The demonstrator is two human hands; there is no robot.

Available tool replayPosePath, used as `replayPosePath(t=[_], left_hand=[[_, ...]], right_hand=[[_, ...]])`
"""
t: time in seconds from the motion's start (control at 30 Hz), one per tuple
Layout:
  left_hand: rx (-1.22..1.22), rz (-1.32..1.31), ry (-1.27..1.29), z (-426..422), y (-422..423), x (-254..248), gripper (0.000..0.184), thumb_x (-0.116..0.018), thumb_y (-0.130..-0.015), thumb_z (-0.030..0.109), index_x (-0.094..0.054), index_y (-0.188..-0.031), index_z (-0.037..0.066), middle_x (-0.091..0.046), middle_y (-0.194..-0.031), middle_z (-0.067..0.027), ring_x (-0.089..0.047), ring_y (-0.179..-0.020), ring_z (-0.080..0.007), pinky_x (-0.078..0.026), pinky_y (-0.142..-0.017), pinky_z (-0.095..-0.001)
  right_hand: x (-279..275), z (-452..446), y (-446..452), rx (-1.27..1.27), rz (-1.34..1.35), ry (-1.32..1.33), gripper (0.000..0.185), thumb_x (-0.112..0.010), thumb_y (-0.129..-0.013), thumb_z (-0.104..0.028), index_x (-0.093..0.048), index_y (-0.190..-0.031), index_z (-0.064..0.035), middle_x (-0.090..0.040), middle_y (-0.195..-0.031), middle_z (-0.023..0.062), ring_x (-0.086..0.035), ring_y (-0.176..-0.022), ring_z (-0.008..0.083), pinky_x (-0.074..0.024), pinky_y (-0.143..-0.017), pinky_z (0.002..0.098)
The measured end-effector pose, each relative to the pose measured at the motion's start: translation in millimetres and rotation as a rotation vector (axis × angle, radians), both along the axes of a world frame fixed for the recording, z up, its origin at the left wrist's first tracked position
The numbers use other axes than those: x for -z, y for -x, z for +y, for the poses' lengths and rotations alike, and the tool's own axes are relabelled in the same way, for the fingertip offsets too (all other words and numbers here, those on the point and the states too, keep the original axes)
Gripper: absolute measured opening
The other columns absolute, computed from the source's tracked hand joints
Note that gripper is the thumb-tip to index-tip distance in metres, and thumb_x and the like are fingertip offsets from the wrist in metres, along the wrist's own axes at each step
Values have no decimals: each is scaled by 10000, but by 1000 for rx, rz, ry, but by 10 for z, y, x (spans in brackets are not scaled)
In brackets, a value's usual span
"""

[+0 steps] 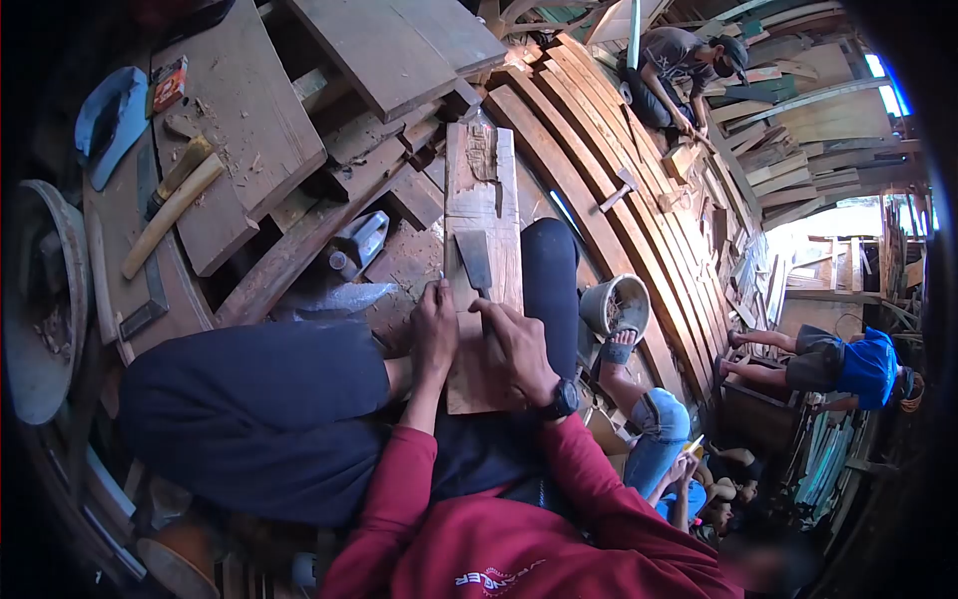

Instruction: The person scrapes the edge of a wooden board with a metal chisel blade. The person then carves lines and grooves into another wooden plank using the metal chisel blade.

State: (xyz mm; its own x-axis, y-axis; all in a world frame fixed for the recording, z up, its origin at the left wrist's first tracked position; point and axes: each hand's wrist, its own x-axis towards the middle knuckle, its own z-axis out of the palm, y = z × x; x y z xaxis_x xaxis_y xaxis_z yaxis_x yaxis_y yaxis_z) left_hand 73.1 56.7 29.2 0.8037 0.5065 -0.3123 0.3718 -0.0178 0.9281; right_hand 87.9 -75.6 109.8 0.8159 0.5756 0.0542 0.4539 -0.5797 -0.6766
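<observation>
A long wooden board [484, 205] lies over my lap and points away from me; its far end has a rough, hollowed-out patch. My right hand [517, 347] is closed at the neck of a wide-bladed chisel [474, 258], whose metal blade rests on the board's face. The chisel's handle is hidden under my hand. At the board's left edge, my left hand [434, 327] is closed, with a thin white stick [442, 275] poking up from its fingers.
Thick planks [230, 120] sit at upper left with wooden-handled tools [175, 215]. A plastic bottle [361, 240] stands left of the board. On the right are a bucket [614, 304], long curved beams [619, 190], a mallet [619, 190] and several other people.
</observation>
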Motion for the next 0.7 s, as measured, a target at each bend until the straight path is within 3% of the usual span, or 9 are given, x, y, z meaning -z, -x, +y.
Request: replayPosePath(t=[0.1,0.17,0.5,0.53,0.57,0.63,0.7], left_hand=[[47,46,30,37,-6,-20,400,-430,-1032,319,-620,-977,-30,-643,-887,-321,-600,-893,-530,-455,-729,-548],[65,46,0,29,-6,11,398,-431,-1027,320,-624,-996,-27,-651,-903,-312,-608,-912,-520,-464,-753,-535],[6,88,55,-3,-31,61,443,-395,-1031,353,-624,-987,-24,-645,-883,-304,-617,-889,-501,-454,-769,-522],[36,96,72,27,-27,30,437,-384,-1044,354,-623,-974,-5,-658,-928,-238,-644,-914,-397,-456,-814,-469],[37,93,67,33,-26,23,437,-384,-1044,354,-623,-974,-5,-658,-928,-238,-644,-914,-397,-456,-814,-469],[44,46,101,59,-13,-2,457,-393,-1028,369,-630,-1002,-21,-652,-904,-307,-619,-913,-505,-456,-772,-532],[39,85,87,87,-57,1,454,-399,-1030,370,-628,-991,-20,-655,-906,-285,-627,-910,-469,-456,-784,-507]], right_hand=[[-23,75,29,-4,22,55,374,-607,-857,-105,-563,-1229,-91,-650,-902,161,-653,-727,374,-507,-604,430],[-53,124,-55,-22,16,81,395,-616,-805,-33,-588,-1199,-61,-669,-980,178,-670,-799,372,-527,-660,426],[-31,232,-197,26,2,71,319,-576,-840,-12,-593,-1152,-76,-675,-883,155,-667,-719,358,-527,-624,430],[-5,229,-184,21,8,85,334,-584,-834,-19,-592,-1163,-76,-675,-887,160,-669,-732,361,-528,-632,430],[9,246,-179,13,13,93,350,-592,-827,-27,-591,-1173,-76,-675,-891,165,-671,-745,364,-529,-640,431],[-29,259,-140,6,-3,50,387,-611,-801,-42,-589,-1186,-73,-674,-898,173,-672,-758,368,-529,-655,430],[-34,260,-148,13,-12,34,408,-607,-778,-35,-591,-1183,-74,-673,-889,176,-670,-749,369,-525,-649,436]])
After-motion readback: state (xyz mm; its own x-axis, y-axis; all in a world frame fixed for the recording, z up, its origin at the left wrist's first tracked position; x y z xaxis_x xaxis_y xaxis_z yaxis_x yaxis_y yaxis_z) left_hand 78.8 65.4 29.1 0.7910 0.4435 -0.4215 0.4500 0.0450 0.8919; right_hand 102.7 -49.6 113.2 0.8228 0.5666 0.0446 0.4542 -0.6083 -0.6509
